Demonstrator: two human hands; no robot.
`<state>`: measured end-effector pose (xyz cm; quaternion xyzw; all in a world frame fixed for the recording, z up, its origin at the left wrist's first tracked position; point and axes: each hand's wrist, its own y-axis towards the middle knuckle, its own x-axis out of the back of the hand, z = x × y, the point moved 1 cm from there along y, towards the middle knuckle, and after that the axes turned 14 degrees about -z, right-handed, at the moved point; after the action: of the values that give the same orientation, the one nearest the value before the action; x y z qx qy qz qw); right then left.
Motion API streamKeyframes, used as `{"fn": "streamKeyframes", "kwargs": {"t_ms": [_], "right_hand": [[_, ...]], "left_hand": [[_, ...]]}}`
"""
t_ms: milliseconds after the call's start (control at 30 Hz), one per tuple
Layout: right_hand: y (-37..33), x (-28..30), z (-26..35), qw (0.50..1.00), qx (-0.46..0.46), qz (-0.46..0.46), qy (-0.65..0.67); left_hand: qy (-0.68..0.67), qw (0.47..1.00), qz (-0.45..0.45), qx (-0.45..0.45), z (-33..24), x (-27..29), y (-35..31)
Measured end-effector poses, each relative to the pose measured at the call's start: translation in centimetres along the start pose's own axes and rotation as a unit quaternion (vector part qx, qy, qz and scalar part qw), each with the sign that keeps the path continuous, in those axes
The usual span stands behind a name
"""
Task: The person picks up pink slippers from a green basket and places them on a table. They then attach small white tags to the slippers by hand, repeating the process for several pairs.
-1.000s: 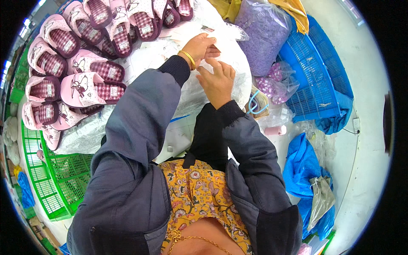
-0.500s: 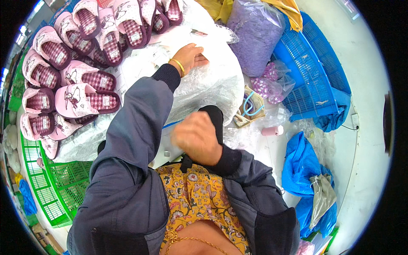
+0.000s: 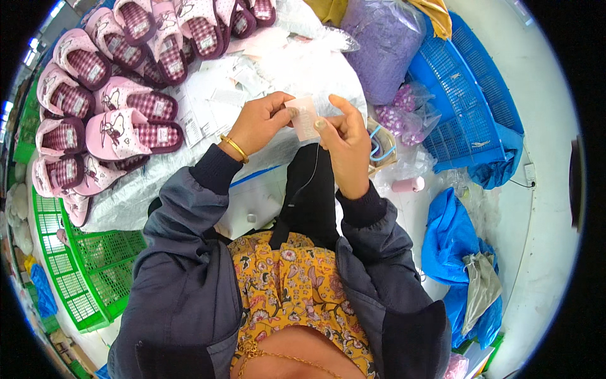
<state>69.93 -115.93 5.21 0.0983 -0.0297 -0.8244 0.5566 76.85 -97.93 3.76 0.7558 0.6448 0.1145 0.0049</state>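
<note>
- Evidently, one pale pink card (image 3: 303, 119) is the centre of attention, raised between the two hands above the near edge of the plastic-covered worktable (image 3: 120, 205), presumably so that its face can be seen.
- One left hand (image 3: 261, 123), wearing a gold-coloured bangle (image 3: 235, 148), pinches the card at its left edge between thumb and fingers; that grip probably steadies it and leaves most of the face uncovered.
- One right hand (image 3: 349, 148) meets the card's lower right edge with its thumb, forefinger lifted clear. Whether it clamps the card or only touches it, I cannot tell. The hands are apart, the card bridging them.
- One thin strand (image 3: 315, 165) hangs below the right thumb; its upper end is hidden.
- At least fourteen pink slippers (image 3: 117, 134) with checked insoles crowd the table's left and far side. Several overlap, likely to save room; their toes mostly point outward. The overlap and the picture's rim prevent an exact count.
- Numerous white paper slips (image 3: 192, 114) lie between slippers and hands, within easy reach, I judge; too many overlap to count.
- To the right sit one large clear bag of purple material (image 3: 382, 60), one smaller bag of purple dotted pieces (image 3: 410, 104), and one pink cylinder (image 3: 408, 184).
</note>
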Motion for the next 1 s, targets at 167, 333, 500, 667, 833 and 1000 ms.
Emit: {"fn": "streamKeyframes", "kwargs": {"t_ms": [167, 333, 500, 667, 833, 1000], "right_hand": [[-0.6, -1.7, -1.6, 0.997, -0.062, 0.038, -0.008], [-1.3, -2.3, -2.2, 0.993, -0.098, 0.048, 0.033], [-1.5, -2.3, -2.4, 0.991, -0.100, 0.073, 0.050], [-1.6, -2.3, -3.3, 0.986, -0.127, 0.082, 0.066], [-2.1, -1.8, -3.1, 0.969, -0.197, 0.132, 0.066], [-3.4, -2.4, -3.0, 0.961, -0.210, 0.179, -0.003]], "left_hand": [[0.044, 0.999, -0.019, -0.022, 0.8, 0.7, -3.2], [0.093, 0.992, -0.018, -0.086, 0.3, 0.9, -4.6], [0.111, 0.990, -0.026, -0.088, 0.1, 1.0, -5.1], [0.184, 0.958, -0.064, -0.210, 0.3, 1.0, -6.0], [-0.011, 1.000, -0.028, -0.001, 1.0, 2.0, -7.1], [-0.077, 0.991, 0.041, 0.104, 2.6, 3.1, -8.1]]}}
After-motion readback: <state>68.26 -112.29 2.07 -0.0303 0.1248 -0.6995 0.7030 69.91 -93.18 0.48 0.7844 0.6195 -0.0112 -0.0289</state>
